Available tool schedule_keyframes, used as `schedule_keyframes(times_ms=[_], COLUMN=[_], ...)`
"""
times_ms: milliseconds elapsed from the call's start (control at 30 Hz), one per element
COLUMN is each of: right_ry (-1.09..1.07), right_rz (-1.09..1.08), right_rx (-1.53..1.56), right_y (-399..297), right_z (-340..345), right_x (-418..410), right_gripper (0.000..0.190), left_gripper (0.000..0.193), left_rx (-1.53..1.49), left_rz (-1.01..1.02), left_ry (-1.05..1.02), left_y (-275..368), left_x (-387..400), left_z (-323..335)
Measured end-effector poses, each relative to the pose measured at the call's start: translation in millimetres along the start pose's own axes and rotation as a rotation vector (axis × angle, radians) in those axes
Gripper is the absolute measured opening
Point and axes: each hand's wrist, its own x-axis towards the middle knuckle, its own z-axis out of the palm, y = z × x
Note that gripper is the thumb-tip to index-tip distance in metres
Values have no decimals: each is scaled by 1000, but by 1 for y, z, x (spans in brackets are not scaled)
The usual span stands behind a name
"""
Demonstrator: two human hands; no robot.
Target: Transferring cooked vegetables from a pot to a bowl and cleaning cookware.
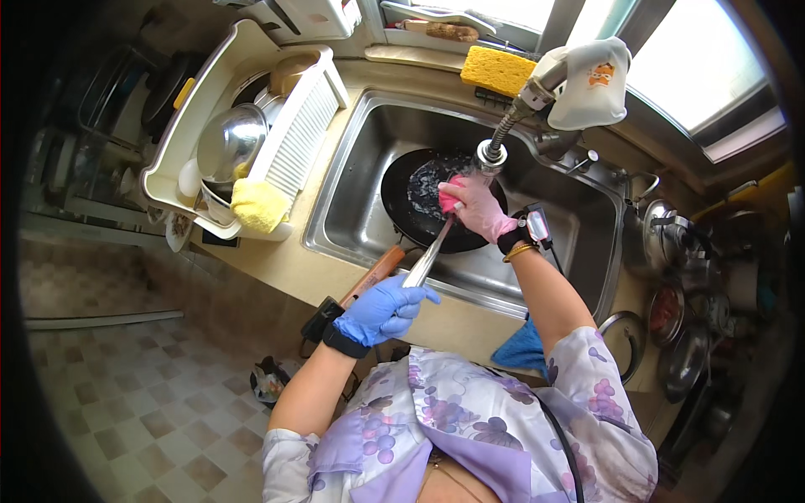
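Observation:
My left hand [382, 312], in a blue glove, grips the broad end of a metal utensil [433, 256] that slants up over the front of the sink. In a pink glove, my right hand [481, 210] presses a pink cloth or sponge [450, 193] around the utensil's narrower far part; its far end is hidden. Beneath both lies a black frying pan [402, 188] with suds and water inside. Its wooden handle [377, 271] crosses the sink's front rim beside my left hand. The flexible faucet head [491, 154] hangs directly above my right hand.
A steel sink [390, 129] surrounds the pan. To the left stands a cream dish rack [295, 144] with a metal bowl [233, 141] and yellow cloth [259, 204]. A yellow sponge [497, 69] sits behind. Pots [654, 236] crowd the right; a blue cloth [521, 349] hangs in front.

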Motion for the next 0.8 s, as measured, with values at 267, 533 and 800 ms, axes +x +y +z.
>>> schedule_keyframes(times_ms=[267, 533, 800], right_ry=[191, 150, 478], right_rz=[244, 605, 599], right_rx=[-109, 1557, 1267], right_y=[49, -9, -5], right_z=[-2, 13, 29], right_x=[6, -5, 21], right_gripper=[34, 13, 11], left_gripper=[12, 14, 11], left_rx=[70, -22, -8], left_rz=[-14, 142, 17], left_ry=[55, 73, 125], left_y=[-10, -6, -13], left_x=[-32, -17, -21], left_z=[-8, -17, 4])
